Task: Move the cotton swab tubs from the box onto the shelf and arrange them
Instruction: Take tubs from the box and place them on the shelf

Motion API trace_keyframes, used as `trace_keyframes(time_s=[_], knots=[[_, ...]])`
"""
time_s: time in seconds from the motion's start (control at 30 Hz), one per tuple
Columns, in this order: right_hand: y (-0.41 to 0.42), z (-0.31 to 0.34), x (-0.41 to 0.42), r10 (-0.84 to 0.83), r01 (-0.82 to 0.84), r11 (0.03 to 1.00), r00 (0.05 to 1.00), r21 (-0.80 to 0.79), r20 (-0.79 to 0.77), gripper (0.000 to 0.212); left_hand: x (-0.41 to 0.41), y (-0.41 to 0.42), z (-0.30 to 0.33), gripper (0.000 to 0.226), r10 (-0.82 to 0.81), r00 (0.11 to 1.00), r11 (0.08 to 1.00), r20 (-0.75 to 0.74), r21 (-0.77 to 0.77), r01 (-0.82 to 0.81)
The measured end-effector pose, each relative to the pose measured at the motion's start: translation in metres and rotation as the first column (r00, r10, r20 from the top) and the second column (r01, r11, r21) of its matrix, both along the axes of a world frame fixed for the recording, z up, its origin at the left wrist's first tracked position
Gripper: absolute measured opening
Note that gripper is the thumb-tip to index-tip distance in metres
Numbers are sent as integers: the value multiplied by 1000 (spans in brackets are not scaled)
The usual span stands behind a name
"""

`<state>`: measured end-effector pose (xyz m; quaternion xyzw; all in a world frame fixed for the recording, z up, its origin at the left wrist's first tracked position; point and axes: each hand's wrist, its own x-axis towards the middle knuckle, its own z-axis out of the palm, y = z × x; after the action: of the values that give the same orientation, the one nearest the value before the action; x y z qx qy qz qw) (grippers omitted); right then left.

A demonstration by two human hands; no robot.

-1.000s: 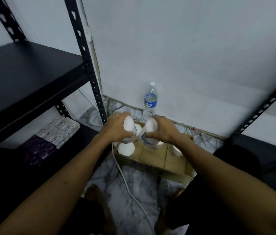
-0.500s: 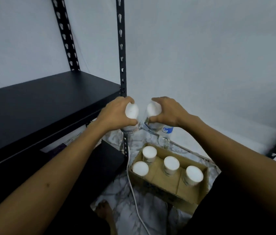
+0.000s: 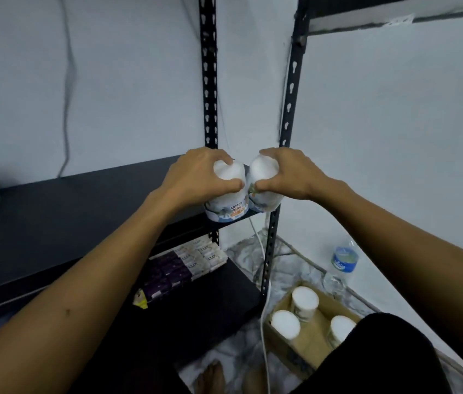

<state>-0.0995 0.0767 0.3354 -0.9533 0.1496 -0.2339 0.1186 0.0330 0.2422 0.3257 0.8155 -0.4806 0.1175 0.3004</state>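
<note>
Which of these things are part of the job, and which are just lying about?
Part of the job: left hand and right hand, each holding a tub at the shelf corner; box with three more tubs.

Lying about: soap packs, water bottle, white cable.

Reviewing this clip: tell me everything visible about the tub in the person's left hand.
The left tub is a squat round container with a white lid and a printed label reading "COTTON BUDS"; it looks like plastic. It stands upright at the right end of the black shelf, near the edge. The left hand grips it from above, fingers curled over the lid. It sits tight against the right tub.
</note>
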Motion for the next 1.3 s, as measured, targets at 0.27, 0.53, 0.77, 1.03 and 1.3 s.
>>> trace_keyframes(time_s=[0.27, 0.53, 0.77, 1.03, 1.3], knots=[[34, 0, 70, 99, -98, 994, 995, 51, -16, 64, 45, 69, -3, 54, 351, 933, 929, 79, 99, -358], [73, 2, 130, 226, -216, 958, 974, 188, -30, 59, 66, 134, 2, 73, 620, 775, 730, 122, 270, -627], [123, -19, 173, 473, -473, 880, 881, -40, -13, 36, 66, 187, -12, 47, 631, 763, 764, 141, 62, -643], [194, -30, 210, 667, -659, 745, 734, -98, 130, 28, 65, 250, -21, 43, 730, 670, 679, 134, -29, -734], [274, -34, 245, 739, -732, 672, 655, -111, 157, 27, 66, 331, -21, 46, 821, 495, 530, 284, -56, -846]])
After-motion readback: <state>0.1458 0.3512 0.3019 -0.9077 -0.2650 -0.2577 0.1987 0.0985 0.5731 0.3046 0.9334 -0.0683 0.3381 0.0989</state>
